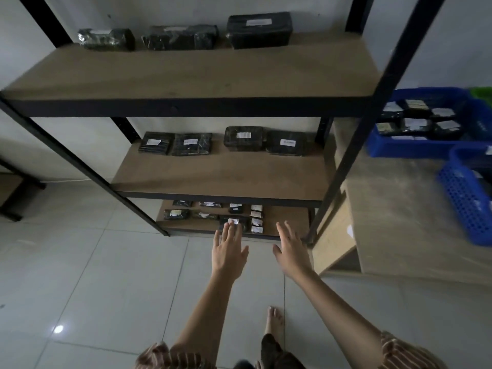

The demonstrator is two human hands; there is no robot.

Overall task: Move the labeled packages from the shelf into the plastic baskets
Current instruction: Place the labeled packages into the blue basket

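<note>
A bare foot (pixel 274 322) is standing on the glossy pale floor tiles (pixel 80 275). Above it, the left hand (pixel 229 251) and the right hand (pixel 291 251) are both reaching forward with fingers straight and spread, holding nothing. The left fingertips are overlapping a black wrapped package (pixel 234 222) with a white label on the bottom shelf (pixel 287 217) of brown board. Farther right, perforated blue plastic baskets (pixel 426 147) are sitting on a wooden tabletop (pixel 399 209), one holding labelled packages.
</note>
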